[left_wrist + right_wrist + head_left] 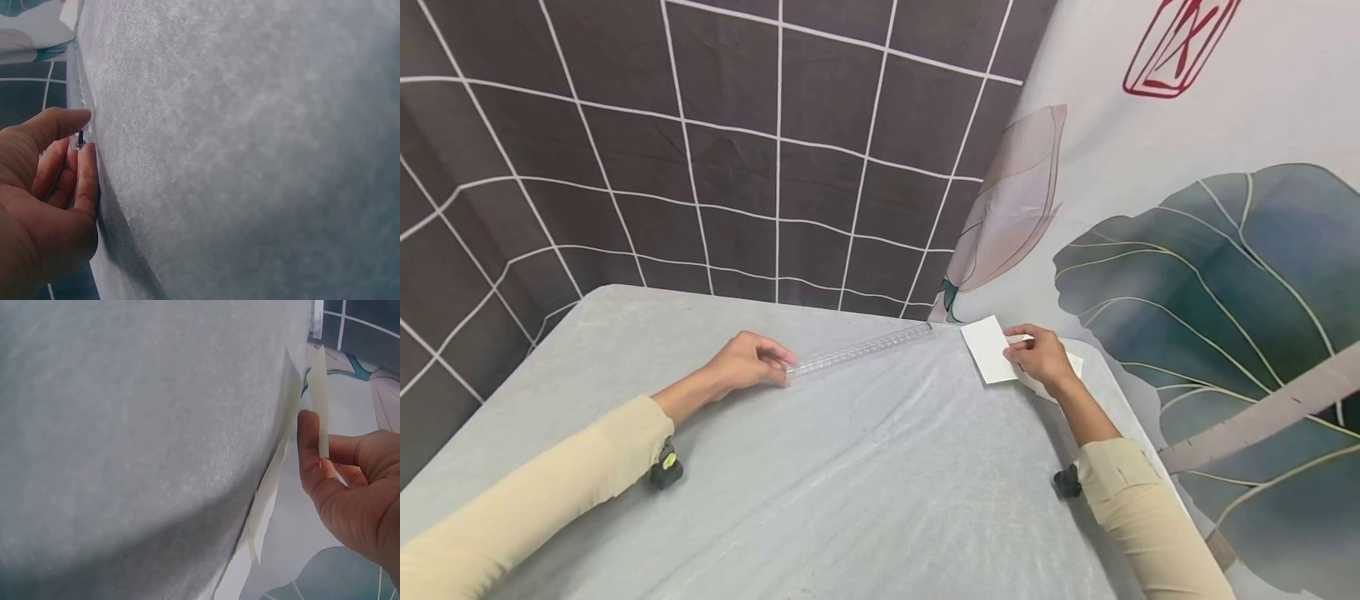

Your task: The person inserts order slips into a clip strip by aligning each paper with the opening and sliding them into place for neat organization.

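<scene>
— Left hand [44,215] first, close to its wrist camera: what are the fingers doing?
— Grasping. They pinch the near end of a clear strip [859,350]; in the head view that hand sits about 8 o'clock from centre.
— Which way does the strip run?
— From those fingers toward 2 or 3 o'clock. Its far end stops near a white card [985,350], apart from it.
— What has the card?
— Right hand [1037,358]. Thumb and fingers pinch it, and it juts out toward 9 o'clock.
— Below that hand?
— More white paper [1036,387]; I cannot tell how many pieces.
— Farther out?
— Pale grey cloth [820,483] over the table, dark gridded fabric [820,183] around 11 o'clock, leaf-printed fabric [1262,275] at 3.
</scene>
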A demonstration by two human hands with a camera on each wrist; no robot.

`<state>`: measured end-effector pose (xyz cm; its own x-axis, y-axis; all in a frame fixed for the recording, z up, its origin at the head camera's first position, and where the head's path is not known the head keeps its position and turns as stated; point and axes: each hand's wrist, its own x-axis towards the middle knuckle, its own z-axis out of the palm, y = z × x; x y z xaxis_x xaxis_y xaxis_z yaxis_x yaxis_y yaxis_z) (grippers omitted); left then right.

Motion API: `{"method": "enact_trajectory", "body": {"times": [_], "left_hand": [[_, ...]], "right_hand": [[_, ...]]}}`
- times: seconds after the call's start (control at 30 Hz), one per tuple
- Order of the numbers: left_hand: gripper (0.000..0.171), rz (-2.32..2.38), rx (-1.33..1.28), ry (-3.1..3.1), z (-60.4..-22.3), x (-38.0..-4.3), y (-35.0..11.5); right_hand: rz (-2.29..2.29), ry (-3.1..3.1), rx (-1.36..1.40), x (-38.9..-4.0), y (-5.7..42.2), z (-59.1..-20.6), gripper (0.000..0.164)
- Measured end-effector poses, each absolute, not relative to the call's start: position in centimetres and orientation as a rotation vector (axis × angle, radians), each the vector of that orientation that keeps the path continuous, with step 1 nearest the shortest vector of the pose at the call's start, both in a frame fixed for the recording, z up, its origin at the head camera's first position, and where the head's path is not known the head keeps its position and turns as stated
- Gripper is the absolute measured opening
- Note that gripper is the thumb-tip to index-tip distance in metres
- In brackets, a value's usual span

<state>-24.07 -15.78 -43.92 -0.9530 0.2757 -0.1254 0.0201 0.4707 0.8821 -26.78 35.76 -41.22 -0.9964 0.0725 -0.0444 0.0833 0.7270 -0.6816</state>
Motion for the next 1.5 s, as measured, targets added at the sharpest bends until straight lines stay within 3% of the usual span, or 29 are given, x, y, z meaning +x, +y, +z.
{"method": "enact_trajectory", "body": {"times": [1.5], "left_hand": [[0.043, 1.465, 0.259, 2.471, -44.0, -24.1, -15.9]], "right_hand": [[-1.204, 2.87, 0.089, -27.2, 34.1, -40.9, 0.043]]}}
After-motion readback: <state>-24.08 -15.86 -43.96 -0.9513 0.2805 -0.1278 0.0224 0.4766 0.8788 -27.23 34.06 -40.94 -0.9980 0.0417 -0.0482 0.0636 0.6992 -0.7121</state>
